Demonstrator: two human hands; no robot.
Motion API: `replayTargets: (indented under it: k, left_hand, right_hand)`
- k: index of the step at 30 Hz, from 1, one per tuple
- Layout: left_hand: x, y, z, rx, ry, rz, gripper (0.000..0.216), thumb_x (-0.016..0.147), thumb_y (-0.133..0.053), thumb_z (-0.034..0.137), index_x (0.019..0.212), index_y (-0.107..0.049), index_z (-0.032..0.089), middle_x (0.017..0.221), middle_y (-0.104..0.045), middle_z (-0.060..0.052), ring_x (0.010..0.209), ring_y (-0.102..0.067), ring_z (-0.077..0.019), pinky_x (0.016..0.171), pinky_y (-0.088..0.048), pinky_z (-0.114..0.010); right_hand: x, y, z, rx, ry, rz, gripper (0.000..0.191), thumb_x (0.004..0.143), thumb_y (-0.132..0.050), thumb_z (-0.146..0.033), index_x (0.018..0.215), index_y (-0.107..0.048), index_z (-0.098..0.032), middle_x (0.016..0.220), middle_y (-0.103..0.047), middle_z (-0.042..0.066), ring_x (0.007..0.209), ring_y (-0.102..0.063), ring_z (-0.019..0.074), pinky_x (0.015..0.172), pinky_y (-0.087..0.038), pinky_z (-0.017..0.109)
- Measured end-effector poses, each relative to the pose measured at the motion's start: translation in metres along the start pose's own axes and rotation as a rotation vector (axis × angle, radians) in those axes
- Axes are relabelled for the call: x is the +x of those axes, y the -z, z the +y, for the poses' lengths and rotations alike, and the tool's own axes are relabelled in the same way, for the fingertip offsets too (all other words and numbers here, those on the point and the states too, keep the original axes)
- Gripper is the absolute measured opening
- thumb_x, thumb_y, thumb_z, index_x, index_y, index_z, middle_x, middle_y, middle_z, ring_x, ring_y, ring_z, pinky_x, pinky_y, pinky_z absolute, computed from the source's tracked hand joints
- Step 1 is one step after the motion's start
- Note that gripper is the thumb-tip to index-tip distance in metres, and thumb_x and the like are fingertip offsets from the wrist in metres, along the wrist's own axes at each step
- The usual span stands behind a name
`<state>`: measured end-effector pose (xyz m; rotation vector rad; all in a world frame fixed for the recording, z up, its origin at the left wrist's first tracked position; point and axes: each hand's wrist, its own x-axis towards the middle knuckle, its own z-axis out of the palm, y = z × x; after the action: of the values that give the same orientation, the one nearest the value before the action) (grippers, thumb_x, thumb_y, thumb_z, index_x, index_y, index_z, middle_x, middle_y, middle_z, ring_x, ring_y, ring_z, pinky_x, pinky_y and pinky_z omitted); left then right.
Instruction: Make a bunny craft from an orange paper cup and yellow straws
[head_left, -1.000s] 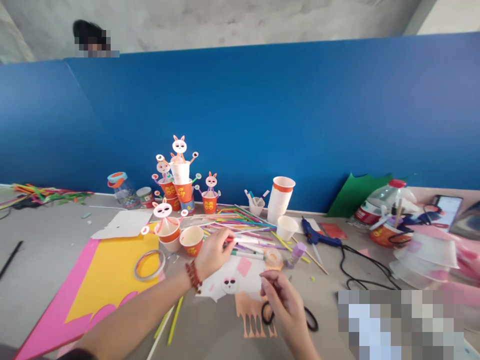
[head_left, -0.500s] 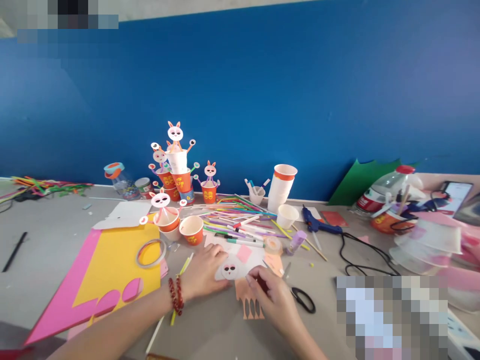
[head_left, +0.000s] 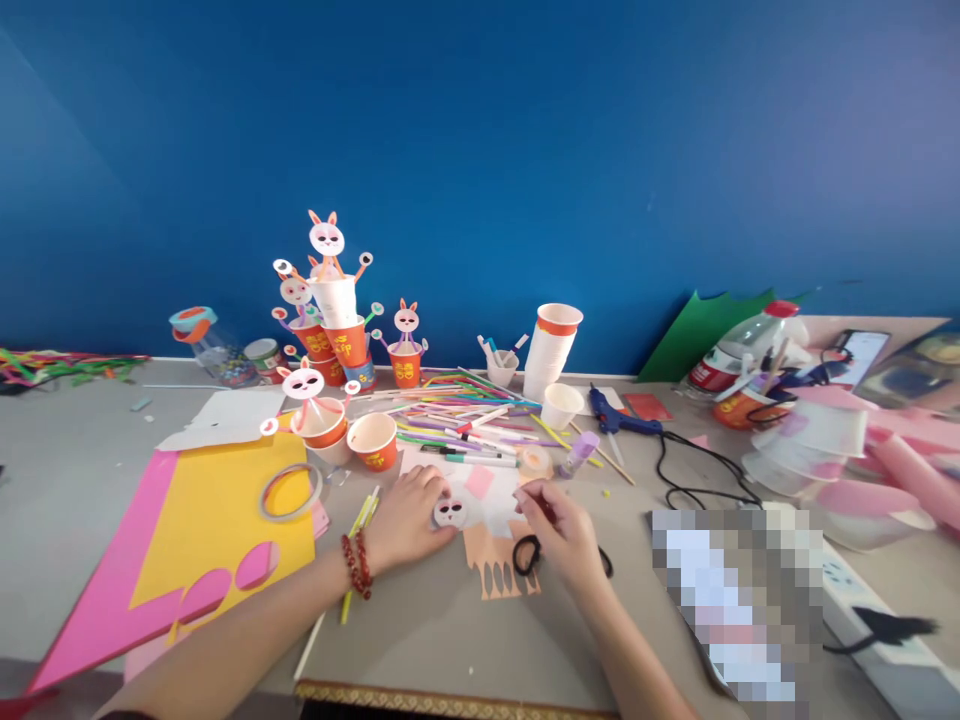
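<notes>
My left hand [head_left: 405,518] lies knuckles up on a white paper sheet [head_left: 491,505], its bent fingers holding down a small rabbit face cutout [head_left: 450,512]. A red bead bracelet [head_left: 357,565] is on that wrist. My right hand [head_left: 564,532] is pinched shut just right of the sheet, around a small dark thing that I cannot make out. Black scissors [head_left: 527,554] lie under that hand, on a peach paper cutout [head_left: 491,572] with a fringed lower edge. A pink paper square [head_left: 478,481] sits on the white sheet.
Behind the hands lie several markers and straws [head_left: 465,425], orange paper cups [head_left: 373,440] with rabbit figures [head_left: 327,240], a stack of white cups [head_left: 551,350], a blue glue gun [head_left: 611,418] with its cord, a tape ring [head_left: 290,492] on yellow and pink card [head_left: 217,520], and a bottle [head_left: 739,350].
My left hand left the markers and came back onto the white sheet by the rabbit face. My right hand shifted over the scissors. The view tilted downward.
</notes>
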<state>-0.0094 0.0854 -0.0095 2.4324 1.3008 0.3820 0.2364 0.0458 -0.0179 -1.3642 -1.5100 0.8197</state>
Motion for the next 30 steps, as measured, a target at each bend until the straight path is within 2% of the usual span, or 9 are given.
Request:
replayTargets:
  k: [5,8,11,14,17,20,24,28,30]
  left_hand:
    - [0.005,0.030,-0.008,-0.095,0.005,0.041,0.021,0.085,-0.066,0.030,0.101,-0.056,0.020,0.104,-0.068,-0.006,0.097,-0.066,-0.0214,0.086,-0.053,-0.032]
    - [0.005,0.040,-0.012,-0.075,0.015,0.086,0.024,0.089,-0.062,0.034,0.107,-0.055,0.021,0.107,-0.068,-0.006,0.099,-0.066,-0.0216,0.086,-0.054,-0.032]
    - [0.003,0.033,-0.015,0.000,0.024,0.111,0.033,0.086,-0.065,0.033,0.114,-0.056,0.020,0.115,-0.068,-0.009,0.108,-0.064,-0.0267,0.093,-0.052,-0.039]
    - [0.003,0.018,-0.020,0.089,0.022,0.117,0.044,0.085,-0.064,0.028,0.126,-0.053,0.017,0.125,-0.065,-0.015,0.117,-0.060,-0.0325,0.100,-0.048,-0.047]
    - [0.003,0.007,-0.023,0.152,0.002,0.108,0.045,0.087,-0.062,0.028,0.129,-0.054,0.015,0.123,-0.066,-0.017,0.116,-0.060,-0.0346,0.101,-0.048,-0.051]
    - [0.002,0.004,-0.020,0.195,-0.017,0.107,0.042,0.091,-0.056,0.027,0.131,-0.053,0.014,0.130,-0.063,-0.018,0.121,-0.057,-0.0360,0.102,-0.046,-0.054]
    - [-0.007,0.000,-0.005,0.297,-0.091,0.113,0.040,0.094,-0.052,0.025,0.133,-0.053,0.014,0.144,-0.053,-0.018,0.132,-0.048,-0.0365,0.107,-0.043,-0.054]
    - [-0.024,-0.008,0.009,0.295,-0.257,0.001,0.035,0.096,-0.054,0.027,0.129,-0.057,0.018,0.141,-0.057,-0.013,0.131,-0.050,-0.0326,0.109,-0.044,-0.049]
    - [-0.031,-0.011,0.012,0.299,-0.264,-0.041,0.034,0.096,-0.054,0.028,0.129,-0.058,0.019,0.138,-0.059,-0.013,0.127,-0.053,-0.0325,0.107,-0.046,-0.050]
  right_hand:
    - [-0.001,-0.001,-0.002,0.018,-0.018,0.008,0.030,0.095,-0.054,-0.045,0.083,-0.062,-0.018,0.073,-0.064,0.003,0.062,-0.056,0.0163,0.057,-0.041,0.024]
    - [-0.001,0.003,-0.002,0.034,0.018,0.049,0.030,0.095,-0.054,-0.045,0.083,-0.062,-0.018,0.075,-0.064,0.004,0.067,-0.058,0.0173,0.060,-0.044,0.024]
    - [-0.007,0.011,-0.005,-0.056,0.056,0.052,0.029,0.097,-0.051,-0.043,0.084,-0.062,-0.019,0.075,-0.065,0.003,0.066,-0.060,0.0172,0.057,-0.044,0.023]
    - [-0.019,0.020,-0.010,-0.263,0.145,-0.061,0.025,0.100,-0.047,-0.035,0.089,-0.064,-0.021,0.082,-0.068,0.004,0.066,-0.061,0.0165,0.057,-0.045,0.024]
    - [-0.034,0.028,-0.013,-0.437,0.306,-0.233,0.023,0.101,-0.045,-0.025,0.099,-0.067,-0.022,0.100,-0.072,0.008,0.090,-0.066,0.0222,0.076,-0.053,0.030]
    - [-0.047,0.032,-0.011,-0.591,0.370,-0.322,0.025,0.097,-0.048,-0.018,0.111,-0.068,-0.024,0.120,-0.069,0.009,0.107,-0.063,0.0265,0.090,-0.054,0.039]
    - [-0.059,0.034,-0.005,-0.708,0.375,-0.295,0.026,0.095,-0.049,-0.016,0.110,-0.069,-0.025,0.128,-0.066,0.010,0.110,-0.063,0.0289,0.091,-0.056,0.044]
    - [-0.064,0.036,0.001,-0.721,0.379,-0.217,0.026,0.096,-0.047,-0.017,0.109,-0.069,-0.024,0.122,-0.068,0.010,0.106,-0.065,0.0281,0.086,-0.059,0.042]
    - [-0.068,0.039,0.005,-0.728,0.380,-0.171,0.026,0.096,-0.046,-0.017,0.108,-0.069,-0.024,0.119,-0.069,0.011,0.102,-0.066,0.0277,0.083,-0.060,0.041]
